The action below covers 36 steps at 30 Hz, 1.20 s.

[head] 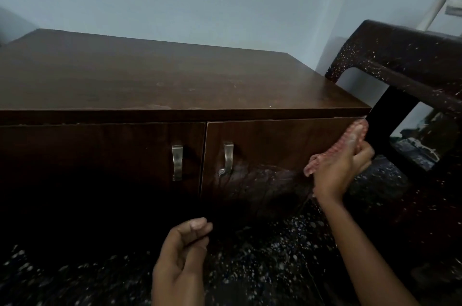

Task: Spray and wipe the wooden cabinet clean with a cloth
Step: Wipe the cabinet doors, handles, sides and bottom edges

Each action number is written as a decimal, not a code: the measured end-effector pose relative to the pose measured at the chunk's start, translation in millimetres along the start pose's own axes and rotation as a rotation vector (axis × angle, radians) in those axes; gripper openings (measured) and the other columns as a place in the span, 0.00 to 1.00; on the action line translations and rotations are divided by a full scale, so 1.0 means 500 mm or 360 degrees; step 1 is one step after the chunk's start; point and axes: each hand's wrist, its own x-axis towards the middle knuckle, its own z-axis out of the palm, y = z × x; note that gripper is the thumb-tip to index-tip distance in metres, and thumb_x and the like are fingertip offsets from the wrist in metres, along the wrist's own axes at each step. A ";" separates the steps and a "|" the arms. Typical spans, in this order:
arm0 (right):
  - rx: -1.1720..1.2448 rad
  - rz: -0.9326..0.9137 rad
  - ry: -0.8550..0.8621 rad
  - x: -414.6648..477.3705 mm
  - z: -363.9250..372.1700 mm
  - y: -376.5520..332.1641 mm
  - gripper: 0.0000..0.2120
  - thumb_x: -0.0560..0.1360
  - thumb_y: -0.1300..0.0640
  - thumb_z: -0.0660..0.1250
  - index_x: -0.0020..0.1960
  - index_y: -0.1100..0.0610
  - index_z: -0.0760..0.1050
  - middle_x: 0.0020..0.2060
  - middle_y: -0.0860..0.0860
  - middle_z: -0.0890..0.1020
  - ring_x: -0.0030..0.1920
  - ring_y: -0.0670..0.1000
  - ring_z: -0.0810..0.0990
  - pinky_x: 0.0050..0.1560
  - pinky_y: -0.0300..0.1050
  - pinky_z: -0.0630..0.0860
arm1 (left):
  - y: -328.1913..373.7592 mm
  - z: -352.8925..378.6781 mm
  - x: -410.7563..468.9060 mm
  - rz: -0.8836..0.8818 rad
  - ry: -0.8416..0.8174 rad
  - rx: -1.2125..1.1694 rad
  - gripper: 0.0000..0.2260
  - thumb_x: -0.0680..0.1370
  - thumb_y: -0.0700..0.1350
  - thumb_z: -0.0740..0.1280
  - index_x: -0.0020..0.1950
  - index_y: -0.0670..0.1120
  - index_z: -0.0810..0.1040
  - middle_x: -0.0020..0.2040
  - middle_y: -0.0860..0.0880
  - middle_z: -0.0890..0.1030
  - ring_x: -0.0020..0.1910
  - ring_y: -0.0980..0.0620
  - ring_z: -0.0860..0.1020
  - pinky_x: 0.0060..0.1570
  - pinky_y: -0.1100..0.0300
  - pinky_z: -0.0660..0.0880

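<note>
Right hand [337, 170] clamped the soft, limp pink ribbed cloth [346, 144], bunched, against the dark wooden cabinet [275, 140]; left hand [180, 260] loosely curled, empty.

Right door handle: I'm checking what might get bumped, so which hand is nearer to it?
The right hand, holding the pink cloth against the right door, level with the right door handle. The left hand hangs lower, curled and empty, off the cabinet.

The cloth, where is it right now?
In the head view the pink cloth is in the right hand, pressed against the upper right corner of the cabinet's right door, beside the speckled dark chair.
</note>
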 end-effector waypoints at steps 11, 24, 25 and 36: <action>-0.0125 -0.0570 -0.0017 -0.118 0.053 -0.057 0.36 0.67 0.74 0.56 0.74 0.59 0.59 0.62 0.63 0.66 0.57 0.59 0.64 0.56 0.50 0.67 | -0.012 0.039 0.041 0.0135 -0.0074 0.0139 0.14 0.78 0.31 0.56 0.46 0.48 0.76 0.46 0.50 0.81 0.47 0.56 0.78 0.42 0.67 0.70; -0.0404 -0.0692 0.0019 -0.082 0.041 0.000 0.31 0.70 0.62 0.49 0.73 0.49 0.62 0.65 0.60 0.65 0.58 0.59 0.64 0.53 0.41 0.64 | -0.024 0.086 0.117 0.0572 -0.0183 0.0291 0.11 0.79 0.38 0.59 0.45 0.54 0.73 0.45 0.55 0.79 0.47 0.59 0.79 0.50 0.60 0.77; -0.0316 -0.0504 0.0062 -0.082 0.042 0.010 0.32 0.70 0.65 0.49 0.73 0.52 0.63 0.64 0.63 0.66 0.59 0.60 0.64 0.53 0.37 0.60 | -0.022 0.078 0.117 0.0590 -0.0195 0.0319 0.12 0.79 0.38 0.59 0.46 0.55 0.73 0.46 0.56 0.79 0.47 0.58 0.79 0.49 0.60 0.77; 0.0125 0.0343 -0.0162 -0.224 0.057 0.011 0.24 0.77 0.67 0.54 0.72 0.57 0.62 0.48 0.51 0.71 0.50 0.44 0.76 0.53 0.50 0.75 | -0.026 0.044 0.126 0.0647 -0.0266 0.0560 0.16 0.78 0.38 0.59 0.57 0.59 0.71 0.54 0.55 0.76 0.47 0.55 0.78 0.40 0.69 0.74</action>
